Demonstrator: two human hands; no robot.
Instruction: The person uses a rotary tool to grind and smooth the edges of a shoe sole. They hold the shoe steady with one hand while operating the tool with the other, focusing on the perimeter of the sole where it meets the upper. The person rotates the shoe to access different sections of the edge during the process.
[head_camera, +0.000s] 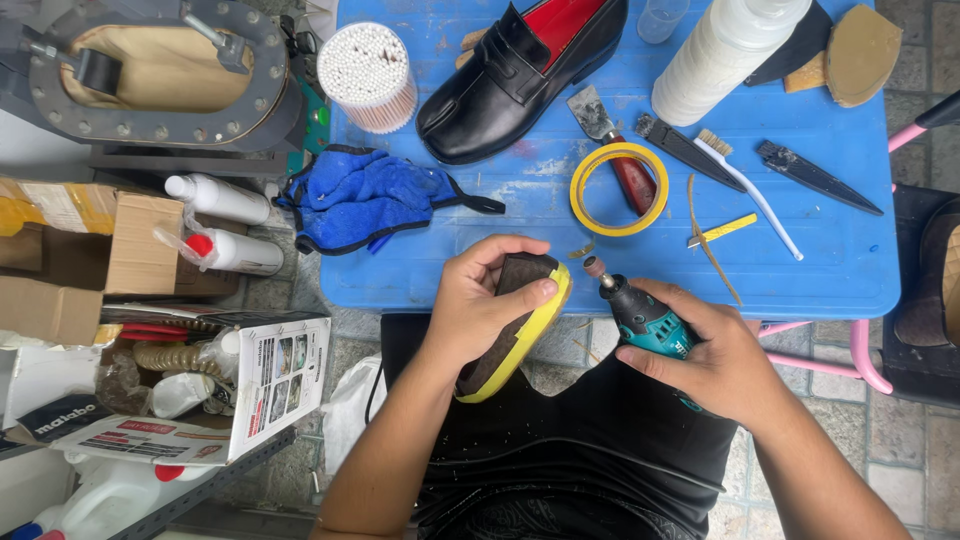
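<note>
**Hands with a shoe sole and a rotary tool**

Over the lap, just below a scuffed blue plastic table (520, 270), the left hand (478, 310) clamps a dark, curved shoe sole (515, 330) rimmed with yellow tape. The right hand (715, 355) is closed around a teal rotary tool (640, 315), its small drum tip near the sole's edge.

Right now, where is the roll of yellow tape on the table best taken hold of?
Probably the yellow tape roll at its near-left rim, pinched from above through the open centre: it lies flat, and the scraper's red handle crosses its far-right side, blocking that part.
</note>
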